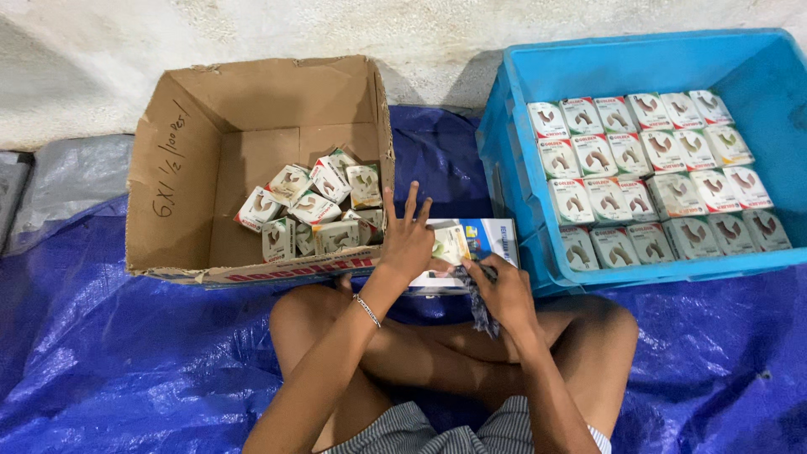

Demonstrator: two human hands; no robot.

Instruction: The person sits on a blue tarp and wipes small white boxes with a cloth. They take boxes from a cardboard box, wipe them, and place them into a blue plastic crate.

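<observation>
A flat printed box (471, 244), white and blue, lies in the gap between the two containers, resting against the person's shins, its far edge pointing toward the wall.

The blue tarpaulin (109, 361) covers the whole floor, with wide open stretches at lower left and lower right of the crossed legs. The blue plastic crate (521, 76) stands at the right, its near wall just beside the flat box; rows of small white cartons (647, 181) fill its near half edge to edge, while the far strip of its floor is bare. The cardboard box (181, 168) stands at the left with its flaps up, its right wall close to the left hand; a loose heap of the same small cartons (315, 210) sits in its near right corner, leaving the left and far parts of its floor free.

The left hand (406, 244) rests on the flat box with fingers spread and raised, pressing down rather than closing round it. The right hand (504, 290) is curled shut on a scrap of dark grey cloth (481, 307), held at the flat box's near edge.
</observation>
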